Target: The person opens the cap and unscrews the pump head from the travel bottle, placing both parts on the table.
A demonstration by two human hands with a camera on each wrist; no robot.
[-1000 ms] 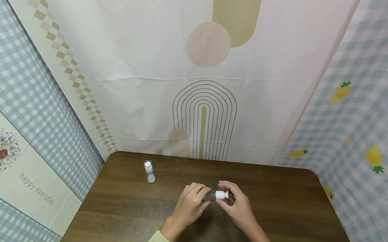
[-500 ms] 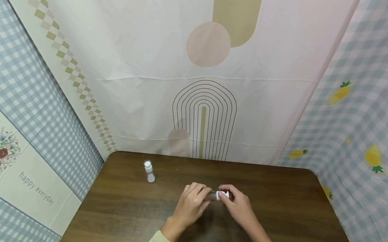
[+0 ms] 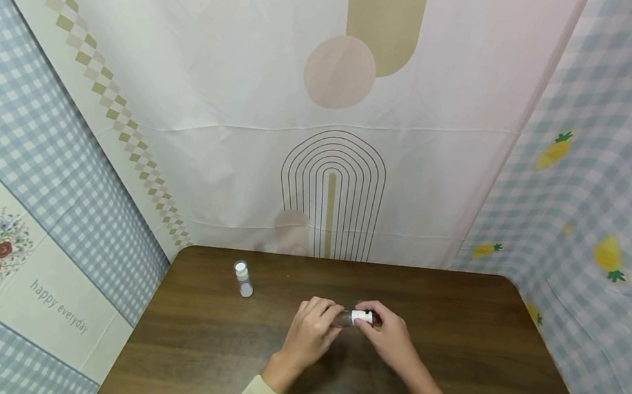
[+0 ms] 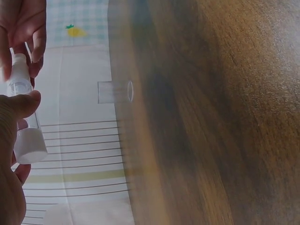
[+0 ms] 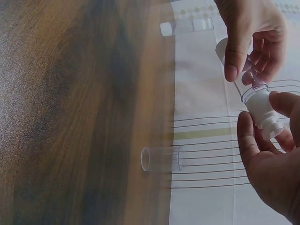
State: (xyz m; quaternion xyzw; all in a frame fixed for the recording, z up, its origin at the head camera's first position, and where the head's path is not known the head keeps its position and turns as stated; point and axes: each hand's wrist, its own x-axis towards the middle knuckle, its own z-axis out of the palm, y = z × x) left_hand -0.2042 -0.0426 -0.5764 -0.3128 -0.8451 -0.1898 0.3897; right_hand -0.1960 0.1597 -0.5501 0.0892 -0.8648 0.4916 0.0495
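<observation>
Between my hands, over the middle of the table, a small clear pump bottle [image 3: 344, 318] lies tilted on its side. My left hand [image 3: 310, 326] grips its clear body, with the thumb along the side; the white base [image 4: 30, 146] shows below that thumb in the left wrist view. Thumb and fingers of my right hand [image 3: 390, 339] pinch the white pump top [image 5: 260, 108], whose nozzle points toward the right palm. A loose clear cap [image 5: 161, 159] stands on the table close by; in the left wrist view the same clear cap [image 4: 110, 92] appears beyond the bottle.
A second small bottle [image 3: 243, 280] with a white top under a clear cap stands at the table's back left. The brown wooden table [image 3: 193, 352] meets a white patterned cloth [image 3: 236, 181] behind, and checked cloths hang at both sides.
My right thumb and fingers have come together on the white pump top, where they were spread around it before. The top has turned a little. My left hand has kept its grip and place.
</observation>
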